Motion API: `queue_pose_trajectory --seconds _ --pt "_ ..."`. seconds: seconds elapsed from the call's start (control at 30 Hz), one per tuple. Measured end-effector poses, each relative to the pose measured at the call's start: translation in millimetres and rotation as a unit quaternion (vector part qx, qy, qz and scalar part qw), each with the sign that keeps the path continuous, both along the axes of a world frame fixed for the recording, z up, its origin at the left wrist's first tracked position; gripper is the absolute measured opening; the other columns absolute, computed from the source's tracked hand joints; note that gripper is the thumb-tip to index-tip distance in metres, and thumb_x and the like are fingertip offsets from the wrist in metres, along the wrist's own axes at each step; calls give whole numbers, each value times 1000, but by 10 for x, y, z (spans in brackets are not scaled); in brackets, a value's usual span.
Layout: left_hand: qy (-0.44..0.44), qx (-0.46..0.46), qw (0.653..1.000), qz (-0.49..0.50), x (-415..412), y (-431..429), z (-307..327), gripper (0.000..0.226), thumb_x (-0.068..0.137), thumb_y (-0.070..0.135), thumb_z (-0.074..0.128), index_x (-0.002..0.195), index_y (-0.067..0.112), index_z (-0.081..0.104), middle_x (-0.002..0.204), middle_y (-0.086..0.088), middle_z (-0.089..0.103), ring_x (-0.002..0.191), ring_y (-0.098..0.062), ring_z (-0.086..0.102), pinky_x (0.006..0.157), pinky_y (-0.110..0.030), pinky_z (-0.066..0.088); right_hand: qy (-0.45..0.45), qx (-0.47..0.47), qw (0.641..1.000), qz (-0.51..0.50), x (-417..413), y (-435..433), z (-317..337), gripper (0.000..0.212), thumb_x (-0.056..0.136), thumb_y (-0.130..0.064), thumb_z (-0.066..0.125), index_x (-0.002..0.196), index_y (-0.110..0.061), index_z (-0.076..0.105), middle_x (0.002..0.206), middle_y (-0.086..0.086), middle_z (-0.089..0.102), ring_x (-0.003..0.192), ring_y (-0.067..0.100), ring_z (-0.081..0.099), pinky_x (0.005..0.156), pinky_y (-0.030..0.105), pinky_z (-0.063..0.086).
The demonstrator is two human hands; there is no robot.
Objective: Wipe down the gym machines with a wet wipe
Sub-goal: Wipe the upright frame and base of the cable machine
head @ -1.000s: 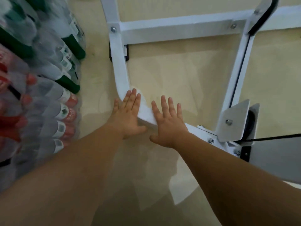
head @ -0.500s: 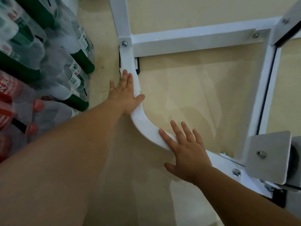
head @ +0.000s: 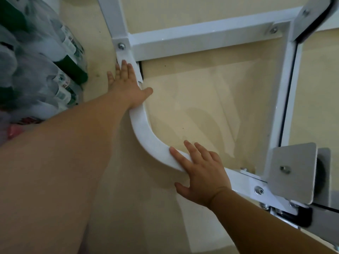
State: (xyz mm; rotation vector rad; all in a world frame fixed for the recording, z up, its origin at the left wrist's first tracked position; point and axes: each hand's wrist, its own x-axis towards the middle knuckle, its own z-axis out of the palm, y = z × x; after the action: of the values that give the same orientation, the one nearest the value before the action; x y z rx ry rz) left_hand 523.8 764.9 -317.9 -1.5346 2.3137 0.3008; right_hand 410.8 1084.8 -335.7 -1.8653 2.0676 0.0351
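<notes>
Under the flat left hand [head: 126, 87], the wet wipe [head: 137, 71] presses the frame bar [head: 146, 138]; right hand [head: 200, 176] braces, fingers straight. Next, likely: the bolted joint [head: 121, 45] just beyond the left hand.

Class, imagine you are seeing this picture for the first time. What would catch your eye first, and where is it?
The eye goes first to the curved white frame bar in the middle, with a bare hand at each end. The left hand presses a wet wipe flat near the bar's upper bolted joint, and the right hand rests flat on the lower bend. Shrink-wrapped bottles crowd the left edge on the beige floor.
</notes>
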Motion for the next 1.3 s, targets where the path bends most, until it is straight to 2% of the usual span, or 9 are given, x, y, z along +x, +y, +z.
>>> queue_pose_trajectory --seconds 0.17,0.27,0.33,0.47,0.6,0.9,1.03,1.3 --pt "39 7 999 -16 171 750 -38 105 94 72 34 160 7 -15 167 -11 -24 155 -28 -20 126 -51 -6 9 3 1000 -1 14 -4 15 98 74 -75 47 161 -44 15 158 13 45 137 40 51 101 54 48" --pt "55 7 998 -25 356 1219 -58 101 95 67 33 159 8 -18 166 -10 -28 154 -26 -23 126 -48 -9 6 11 1000 -4 11 -3 22 100 74 -75 51 161 -44 12 157 12 46 136 39 52 101 53 48" --pt "49 7 998 -24 396 1352 -64 100 96 68 30 158 8 -20 166 -10 -29 154 -25 -24 124 -47 -11 7 10 1000 -9 8 -4 22 101 73 -75 53 161 -43 16 154 13 49 133 39 54 98 53 50" --pt "33 2 999 -13 330 1184 -54 102 95 71 29 158 7 -19 166 -11 -28 154 -27 -23 125 -48 -11 0 12 1000 -9 16 -11 27 99 72 -72 54 161 -43 20 152 13 51 131 39 56 96 53 50" --pt "25 0 1000 13 143 699 -52 105 93 75 29 159 7 -16 167 -11 -24 155 -28 -19 125 -52 -8 2 13 1000 -8 22 -10 9 98 73 -70 55 160 -44 20 152 13 51 129 39 56 94 52 51" --pt "-28 21 999 35 -54 -266 59 109 89 83 25 159 12 -19 167 -7 -26 155 -25 -21 122 -58 -12 4 1 1000 -13 16 -14 3 97 71 -69 60 159 -42 27 143 12 57 117 38 60 88 50 52" --pt "-13 16 1000 15 11 -89 47 104 93 75 29 159 11 -19 166 -8 -27 155 -25 -21 123 -58 -11 11 -3 1000 -5 26 -13 10 98 72 -74 57 159 -42 25 142 13 58 116 38 60 88 51 52" --pt "6 19 1000 -9 261 908 -1 91 99 63 26 159 13 -21 165 -3 -31 154 -24 -24 123 -57 -12 13 -7 1000 -3 28 20 34 102 70 -78 52 160 -43 20 142 12 55 119 36 57 90 50 49"
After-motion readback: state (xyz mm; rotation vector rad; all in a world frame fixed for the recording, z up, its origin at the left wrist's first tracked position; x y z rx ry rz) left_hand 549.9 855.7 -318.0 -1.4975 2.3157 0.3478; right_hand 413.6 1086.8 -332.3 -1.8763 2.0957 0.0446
